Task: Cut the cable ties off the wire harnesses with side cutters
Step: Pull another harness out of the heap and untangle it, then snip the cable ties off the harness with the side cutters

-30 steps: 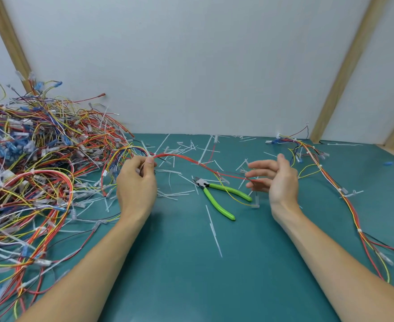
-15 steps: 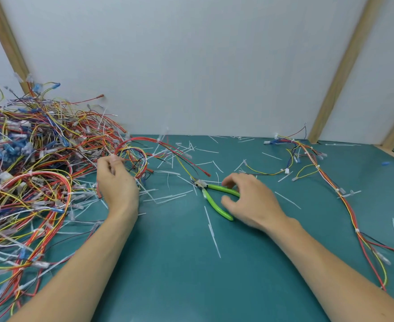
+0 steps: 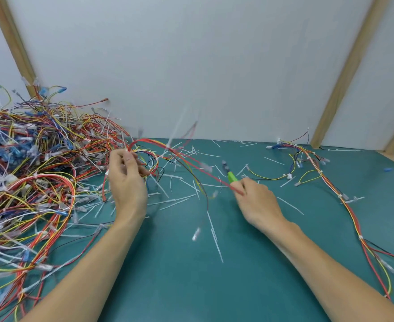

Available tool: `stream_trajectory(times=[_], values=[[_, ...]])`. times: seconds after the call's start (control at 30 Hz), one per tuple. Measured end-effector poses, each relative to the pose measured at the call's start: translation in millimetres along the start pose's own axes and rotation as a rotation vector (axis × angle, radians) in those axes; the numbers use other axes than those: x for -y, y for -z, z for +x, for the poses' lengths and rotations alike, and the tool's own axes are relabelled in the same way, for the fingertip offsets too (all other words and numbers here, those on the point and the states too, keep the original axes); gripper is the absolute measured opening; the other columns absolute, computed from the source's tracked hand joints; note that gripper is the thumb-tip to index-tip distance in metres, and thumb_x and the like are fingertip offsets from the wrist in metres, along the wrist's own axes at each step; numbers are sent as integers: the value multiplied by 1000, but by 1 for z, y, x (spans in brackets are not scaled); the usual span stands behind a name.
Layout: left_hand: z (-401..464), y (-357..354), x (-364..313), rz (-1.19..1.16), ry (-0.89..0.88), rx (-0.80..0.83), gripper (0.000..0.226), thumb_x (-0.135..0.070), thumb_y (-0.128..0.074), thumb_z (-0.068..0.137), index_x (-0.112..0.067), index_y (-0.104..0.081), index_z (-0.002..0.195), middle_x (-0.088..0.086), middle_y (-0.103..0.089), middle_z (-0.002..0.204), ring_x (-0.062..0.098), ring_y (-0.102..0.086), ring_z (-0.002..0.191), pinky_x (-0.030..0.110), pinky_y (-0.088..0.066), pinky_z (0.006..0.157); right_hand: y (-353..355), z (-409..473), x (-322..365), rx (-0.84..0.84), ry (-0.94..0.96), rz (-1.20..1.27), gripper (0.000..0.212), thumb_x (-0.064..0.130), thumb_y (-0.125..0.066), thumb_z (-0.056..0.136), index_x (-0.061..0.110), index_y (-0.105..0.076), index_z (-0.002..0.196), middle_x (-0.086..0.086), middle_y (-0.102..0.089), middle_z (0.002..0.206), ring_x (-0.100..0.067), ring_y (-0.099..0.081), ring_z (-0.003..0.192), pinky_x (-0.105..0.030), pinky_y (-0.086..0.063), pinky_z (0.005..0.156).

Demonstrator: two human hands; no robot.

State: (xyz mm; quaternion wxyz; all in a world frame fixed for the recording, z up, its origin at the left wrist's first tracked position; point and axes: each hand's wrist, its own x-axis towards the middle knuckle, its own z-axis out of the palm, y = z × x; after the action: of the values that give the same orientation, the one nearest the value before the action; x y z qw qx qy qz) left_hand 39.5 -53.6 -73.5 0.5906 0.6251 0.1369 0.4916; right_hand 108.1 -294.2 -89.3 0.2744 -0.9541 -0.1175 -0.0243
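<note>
My left hand is raised above the mat and pinches a wire harness of red, yellow and black wires that arcs to the right, its loose ends blurred. My right hand is closed around the green-handled side cutters, whose dark jaws point up and left, just under the harness's red wire. A white cable tie sits on the harness near the top of the arc.
A big tangled pile of harnesses fills the left side. Another harness stretches along the right of the teal mat. Several cut white tie pieces lie scattered around the middle. A white wall with wooden battens stands behind.
My right hand has lifted the side cutters off the mat and turned them up toward the harness. My left hand has risen and shifted right with the harness.
</note>
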Motion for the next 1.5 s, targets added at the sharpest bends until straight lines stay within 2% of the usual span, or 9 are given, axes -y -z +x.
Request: stream_trajectory(times=[0.13,0.3,0.53,0.67,0.8,0.93,1.1,1.3,1.5], values=[[-21,-9,-8,26,-175,255,11,-27,-44,105,-28,-51,97,1,-56,92,17,-62,75,40,-55,77,11,14,-3,-78,-216,795,43,49,-44,98,9,-60,106,-6,-64,81,-21,-69,68,-37,-52,61],[-49,-22,-12,231,-406,678,3,-22,-62,96,-23,-63,94,-3,-53,96,11,-57,86,26,-47,73,39,26,-13,-220,-236,1281,31,33,-43,104,13,-57,86,0,-59,57,-15,-52,43,-28,-44,48],[-64,-23,-5,686,-462,1158,15,-42,-62,97,-41,-72,108,-9,-46,84,8,-43,76,32,-33,63,85,28,-17,120,-236,1430,44,35,-35,100,6,-67,100,-7,-70,80,-18,-60,63,-31,-55,59],[-68,-25,-7,895,-432,956,19,-42,-51,100,-32,-67,104,-8,-54,88,20,-57,88,33,-33,63,113,23,-8,197,-154,1145,49,32,-32,102,4,-71,110,-10,-76,92,-21,-72,76,-38,-62,71],[-68,-28,-3,1139,-403,696,24,-38,-45,101,-24,-65,98,-3,-67,98,29,-63,94,34,-32,63,117,4,34,-223,151,533,40,44,-41,92,17,-71,95,-2,-73,80,-27,-69,79,-43,-56,80],[-73,-31,2,864,-412,849,16,-28,-51,100,-24,-66,104,-5,-59,96,26,-61,93,36,-43,69,87,-28,80,-384,403,423,40,48,-53,91,12,-60,77,-8,-63,65,-31,-59,64,-43,-49,61],[-77,-32,2,358,-326,1119,44,5,-51,88,-12,-62,126,2,-58,137,19,-53,128,30,-43,107,32,-24,86,7,206,648,23,22,-65,94,17,-69,72,7,-63,53,-13,-54,49,-35,-48,63],[-41,-15,5,340,-288,498,54,8,-42,71,-20,-75,104,-10,-74,101,1,-66,98,22,-51,86,7,2,49,-59,-8,648,17,21,-73,89,19,-59,81,3,-68,76,-25,-64,74,-48,-57,79],[-23,-3,8,457,-214,171,42,9,-46,77,-18,-66,102,-5,-67,97,16,-61,90,39,-50,85,-3,2,30,23,62,-29,44,42,-77,80,18,-46,101,5,-63,94,-28,-60,89,-37,-41,68]])
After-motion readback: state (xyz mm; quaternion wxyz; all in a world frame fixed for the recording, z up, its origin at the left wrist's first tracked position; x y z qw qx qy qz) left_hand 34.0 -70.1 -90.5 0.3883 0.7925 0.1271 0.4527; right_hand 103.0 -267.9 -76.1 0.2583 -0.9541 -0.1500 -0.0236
